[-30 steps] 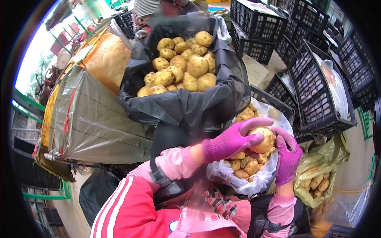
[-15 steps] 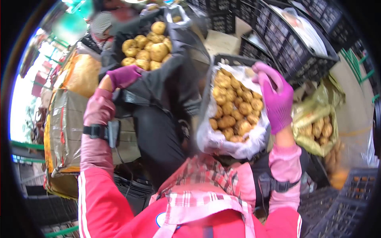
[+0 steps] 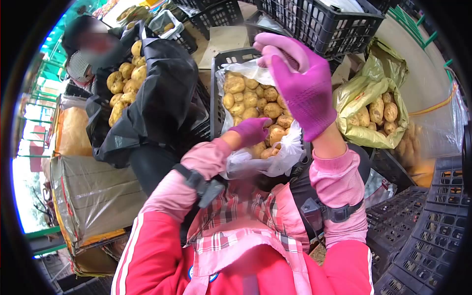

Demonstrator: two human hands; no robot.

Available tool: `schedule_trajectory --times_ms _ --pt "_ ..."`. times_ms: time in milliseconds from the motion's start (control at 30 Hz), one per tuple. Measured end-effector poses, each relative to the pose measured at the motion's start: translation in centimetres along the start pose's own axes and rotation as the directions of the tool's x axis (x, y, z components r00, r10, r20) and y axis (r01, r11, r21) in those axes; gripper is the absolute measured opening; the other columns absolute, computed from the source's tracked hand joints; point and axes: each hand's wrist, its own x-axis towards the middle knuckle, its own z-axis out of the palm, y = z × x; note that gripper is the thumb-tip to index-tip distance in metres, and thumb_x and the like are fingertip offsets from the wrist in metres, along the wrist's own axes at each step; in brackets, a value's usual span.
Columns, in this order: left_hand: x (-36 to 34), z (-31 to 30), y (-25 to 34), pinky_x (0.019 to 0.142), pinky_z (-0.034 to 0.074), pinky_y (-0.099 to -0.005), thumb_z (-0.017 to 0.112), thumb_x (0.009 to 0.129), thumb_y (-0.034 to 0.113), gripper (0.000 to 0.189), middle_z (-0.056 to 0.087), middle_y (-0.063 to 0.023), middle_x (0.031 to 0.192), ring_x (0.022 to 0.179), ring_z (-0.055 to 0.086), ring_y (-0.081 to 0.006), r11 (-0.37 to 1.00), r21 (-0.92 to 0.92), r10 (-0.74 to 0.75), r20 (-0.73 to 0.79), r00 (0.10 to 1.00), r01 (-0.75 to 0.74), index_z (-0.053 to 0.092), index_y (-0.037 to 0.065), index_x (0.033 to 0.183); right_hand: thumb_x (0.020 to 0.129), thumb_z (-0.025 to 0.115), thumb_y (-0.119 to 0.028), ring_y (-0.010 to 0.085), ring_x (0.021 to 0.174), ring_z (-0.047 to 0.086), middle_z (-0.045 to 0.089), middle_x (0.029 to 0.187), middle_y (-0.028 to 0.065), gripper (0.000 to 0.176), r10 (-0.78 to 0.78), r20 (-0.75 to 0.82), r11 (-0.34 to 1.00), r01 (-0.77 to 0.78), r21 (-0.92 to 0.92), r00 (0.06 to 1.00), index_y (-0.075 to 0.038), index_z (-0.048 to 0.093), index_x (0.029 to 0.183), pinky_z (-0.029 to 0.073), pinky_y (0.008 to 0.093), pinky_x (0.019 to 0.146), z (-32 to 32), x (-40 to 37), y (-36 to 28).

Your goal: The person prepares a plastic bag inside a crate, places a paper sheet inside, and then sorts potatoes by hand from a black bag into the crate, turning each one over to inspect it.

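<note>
My left hand [image 3: 250, 132], in a purple glove, lies over the near left part of a crate of potatoes [image 3: 250, 100]. Its fingers are bent and close together against the potatoes; whatever they hold is hidden. Above the same crate's right side, my gloved right hand [image 3: 307, 83] is raised. The fingers curve loosely, apart from the thumb, and nothing shows between them. A white plastic liner [image 3: 275, 166] edges the potatoes inside the black crate [image 3: 215, 105].
To the left, a black bag [image 3: 164, 83] holds larger potatoes [image 3: 129, 81], with a person [image 3: 81, 69] behind it. A yellow-green bag of potatoes [image 3: 376, 110] stands right. Black crates [image 3: 319, 22] are stacked beyond; others [image 3: 427, 231] lie lower right.
My left hand has let go of the black bag's edge and moved right, onto the potatoes in the lined crate. My right hand remains raised over that crate. The view has shifted.
</note>
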Motion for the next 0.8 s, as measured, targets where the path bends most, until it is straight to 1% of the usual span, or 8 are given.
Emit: schedule_trajectory --times_ms 233,367,467,600,700,733,767,800 --pt "8.7 11.5 -3.0 0.093 0.051 -0.0453 0.071 0.082 0.044 0.069 0.066 -0.0216 0.12 0.111 0.063 -0.0396 0.961 -0.088 -0.246 0.166 0.955 0.263 0.049 0.009 0.137 0.088 0.068 -0.013 0.0239 0.079 0.071 0.073 0.09 0.0134 0.017 -0.122 -0.141 0.992 0.114 -0.059 0.983 -0.003 0.071 0.102 0.056 0.0303 0.072 -0.9 -0.4 0.7" --pt "8.4 11.9 -3.2 0.093 0.051 -0.0435 0.078 0.077 0.041 0.072 0.066 -0.0222 0.117 0.11 0.063 -0.0385 0.957 -0.149 -0.241 0.069 0.968 0.249 0.051 0.008 0.134 0.087 0.069 -0.013 0.0213 0.077 0.072 0.073 0.09 0.0129 0.017 -0.089 -0.152 0.994 0.079 -0.072 0.984 -0.003 0.071 0.1 0.055 0.0295 0.07 -1.4 0.2 2.0" --pt "4.8 3.4 -1.4 0.092 0.051 -0.0414 0.082 0.073 0.034 0.07 0.068 -0.0209 0.112 0.107 0.065 -0.0358 0.898 -0.419 -0.172 -0.059 0.983 0.132 0.053 0.007 0.131 0.09 0.061 -0.004 0.0121 0.094 0.069 0.073 0.102 0.0093 0.025 0.068 -0.045 0.994 -0.071 -0.078 0.997 0.0 0.069 0.113 0.054 0.0244 0.084 -1.8 0.8 0.9" --pt "-0.9 -7.9 -1.0 0.098 0.047 -0.0373 0.087 0.068 0.026 0.07 0.062 -0.0151 0.12 0.115 0.061 -0.0267 0.861 -0.476 0.071 -0.24 0.968 -0.182 0.054 0.007 0.128 0.095 0.06 -0.004 0.0132 0.092 0.067 0.071 0.106 0.0102 0.024 0.089 0.047 0.996 -0.088 -0.004 0.995 0.005 0.067 0.116 0.053 0.0238 0.084 -1.0 1.2 1.9" --pt "-6.5 -13.9 0.4 0.105 0.044 -0.0373 0.087 0.067 0.013 0.078 0.056 -0.0118 0.129 0.125 0.053 -0.0241 0.799 -0.484 0.16 -0.401 0.902 -0.357 0.05 0.007 0.135 0.088 0.069 -0.016 0.0243 0.1 0.069 0.071 0.108 0.0153 0.03 0.067 0.038 0.991 -0.062 -0.115 0.997 -0.001 0.068 0.114 0.054 0.0335 0.087 0.8 0.7 3.4" --pt "-7.8 -14.8 0.3 0.106 0.043 -0.0374 0.087 0.068 0.013 0.078 0.054 -0.0105 0.132 0.127 0.051 -0.0233 0.767 -0.513 0.16 -0.43 0.888 -0.387 0.05 0.007 0.136 0.088 0.07 -0.024 0.0307 0.11 0.065 0.068 0.116 0.0178 0.044 0.063 0.134 0.972 -0.03 -0.235 0.989 -0.001 0.061 0.125 0.05 0.039 0.095 1.0 0.3 4.0" --pt "-9.0 -15.4 0.4 0.107 0.042 -0.0374 0.086 0.068 0.012 0.078 0.052 -0.0093 0.135 0.129 0.049 -0.0224 0.728 -0.544 0.162 -0.456 0.875 -0.418 0.05 0.007 0.137 0.088 0.072 -0.033 0.0319 0.116 0.062 0.063 0.124 0.0208 0.062 0.278 0.244 0.916 -0.18 -0.359 0.929 0.0 0.051 0.136 0.047 0.0396 0.1 1.2 0.3 2.1" --pt "-9.6 -15.5 0.4 0.107 0.041 -0.0371 0.085 0.07 0.012 0.078 0.051 -0.009 0.136 0.129 0.048 -0.0219 0.706 -0.548 0.165 -0.488 0.857 -0.448 0.048 0.006 0.138 0.087 0.073 -0.038 0.0315 0.12 0.059 0.06 0.128 0.0221 0.069 0.395 0.287 0.905 -0.318 -0.281 0.873 0.0 0.047 0.139 0.046 0.0387 0.102 1.8 -0.4 2.6"
